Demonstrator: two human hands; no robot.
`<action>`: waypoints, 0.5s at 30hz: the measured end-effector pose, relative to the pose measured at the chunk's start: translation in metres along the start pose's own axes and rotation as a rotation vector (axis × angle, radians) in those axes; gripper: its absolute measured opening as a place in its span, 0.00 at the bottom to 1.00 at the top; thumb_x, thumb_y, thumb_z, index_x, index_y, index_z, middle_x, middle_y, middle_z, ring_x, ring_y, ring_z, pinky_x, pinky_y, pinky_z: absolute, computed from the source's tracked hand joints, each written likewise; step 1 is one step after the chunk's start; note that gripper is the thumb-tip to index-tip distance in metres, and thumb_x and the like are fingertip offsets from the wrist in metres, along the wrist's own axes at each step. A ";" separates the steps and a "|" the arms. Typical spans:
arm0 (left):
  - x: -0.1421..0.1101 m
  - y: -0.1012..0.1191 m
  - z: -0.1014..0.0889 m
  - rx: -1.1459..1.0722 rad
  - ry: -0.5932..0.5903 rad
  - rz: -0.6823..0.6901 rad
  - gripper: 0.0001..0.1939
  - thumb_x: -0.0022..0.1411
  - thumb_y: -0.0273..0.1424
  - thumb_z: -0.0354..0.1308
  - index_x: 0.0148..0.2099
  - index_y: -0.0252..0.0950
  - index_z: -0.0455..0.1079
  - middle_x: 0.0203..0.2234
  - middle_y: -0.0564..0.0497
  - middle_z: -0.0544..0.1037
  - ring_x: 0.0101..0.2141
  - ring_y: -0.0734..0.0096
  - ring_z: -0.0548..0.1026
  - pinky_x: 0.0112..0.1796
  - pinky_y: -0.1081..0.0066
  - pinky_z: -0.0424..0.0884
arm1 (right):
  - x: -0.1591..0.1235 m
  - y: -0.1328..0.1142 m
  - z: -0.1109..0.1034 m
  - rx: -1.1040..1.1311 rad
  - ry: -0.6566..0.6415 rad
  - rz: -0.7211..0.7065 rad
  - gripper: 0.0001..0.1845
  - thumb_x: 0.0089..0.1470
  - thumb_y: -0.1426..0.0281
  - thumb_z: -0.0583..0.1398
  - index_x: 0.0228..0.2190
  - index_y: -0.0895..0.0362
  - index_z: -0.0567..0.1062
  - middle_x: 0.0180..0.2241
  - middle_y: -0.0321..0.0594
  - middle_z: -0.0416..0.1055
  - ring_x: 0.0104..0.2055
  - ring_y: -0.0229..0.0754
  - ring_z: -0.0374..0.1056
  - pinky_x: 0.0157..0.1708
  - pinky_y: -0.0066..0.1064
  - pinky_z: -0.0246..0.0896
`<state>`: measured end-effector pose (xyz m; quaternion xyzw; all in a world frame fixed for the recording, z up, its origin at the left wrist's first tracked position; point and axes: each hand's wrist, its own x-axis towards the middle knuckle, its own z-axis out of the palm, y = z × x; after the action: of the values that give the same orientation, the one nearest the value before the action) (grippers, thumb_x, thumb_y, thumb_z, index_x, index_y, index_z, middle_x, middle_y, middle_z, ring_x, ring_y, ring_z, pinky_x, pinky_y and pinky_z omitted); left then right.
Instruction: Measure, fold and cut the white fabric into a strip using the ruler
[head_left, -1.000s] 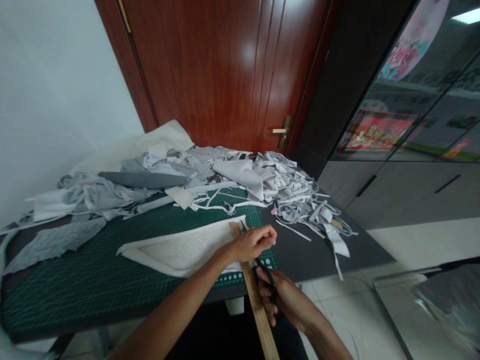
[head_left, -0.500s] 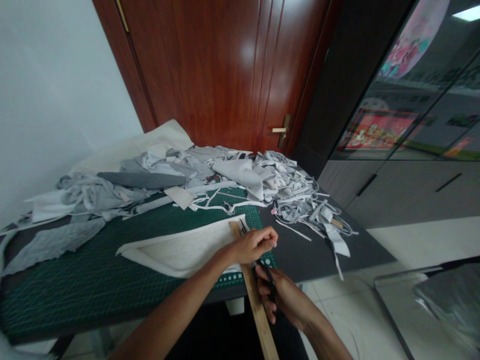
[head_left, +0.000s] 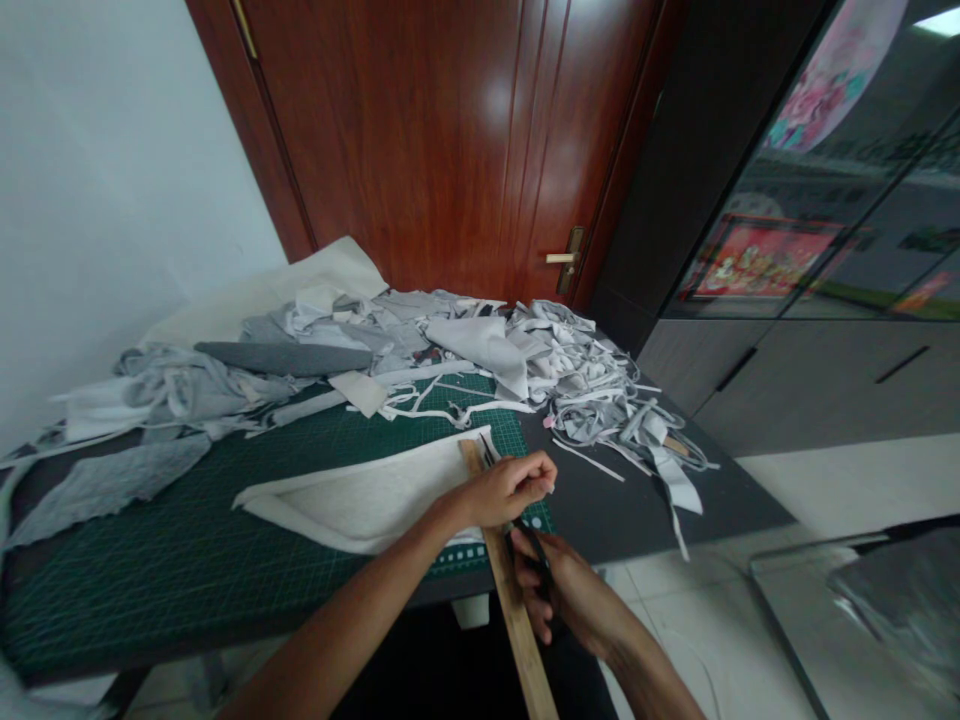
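Observation:
A piece of white fabric point(head_left: 360, 495) with a raised, folded-looking border lies on the green cutting mat point(head_left: 225, 580). Across its right end runs a long wooden strip point(head_left: 521, 640), which juts past the table's front edge. My left hand point(head_left: 514, 488) rests over the strip, its fingers curled in; whether they pinch anything is hidden. Below it, my right hand point(head_left: 559, 585) grips black-handled scissors point(head_left: 538, 560). Their dark blades point(head_left: 487, 450) show beyond my left hand, along the strip's right side at the fabric's end.
Grey and white fabric scraps point(head_left: 300, 350) are heaped along the back of the table. A tangle of thin strips point(head_left: 585, 380) lies at the right. A wooden door point(head_left: 420, 140) stands behind, a cabinet point(head_left: 787, 380) to the right. A metal-framed rack point(head_left: 780, 620) is at lower right.
Both hands, the scissors, the strip and the fabric look almost the same as before. The view has shifted very slightly.

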<state>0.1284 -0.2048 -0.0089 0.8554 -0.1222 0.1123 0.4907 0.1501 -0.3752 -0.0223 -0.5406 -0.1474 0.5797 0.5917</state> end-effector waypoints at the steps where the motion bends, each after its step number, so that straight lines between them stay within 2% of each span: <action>1: 0.000 0.000 0.000 -0.001 0.002 0.000 0.21 0.74 0.50 0.46 0.40 0.38 0.62 0.27 0.57 0.64 0.28 0.75 0.63 0.32 0.72 0.59 | 0.000 0.000 0.000 -0.004 -0.001 -0.003 0.39 0.35 0.36 0.70 0.28 0.53 0.61 0.20 0.21 0.54 0.15 0.27 0.49 0.09 0.21 0.52; 15: -0.001 0.001 -0.006 -0.015 0.041 0.011 0.22 0.74 0.51 0.46 0.40 0.38 0.62 0.27 0.57 0.65 0.28 0.75 0.63 0.32 0.72 0.59 | -0.001 0.000 -0.001 -0.061 -0.001 0.001 0.40 0.34 0.36 0.71 0.27 0.53 0.59 0.20 0.22 0.55 0.14 0.25 0.49 0.09 0.20 0.49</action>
<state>0.1269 -0.2001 -0.0053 0.8487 -0.1175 0.1314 0.4986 0.1506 -0.3765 -0.0221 -0.5579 -0.1649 0.5757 0.5745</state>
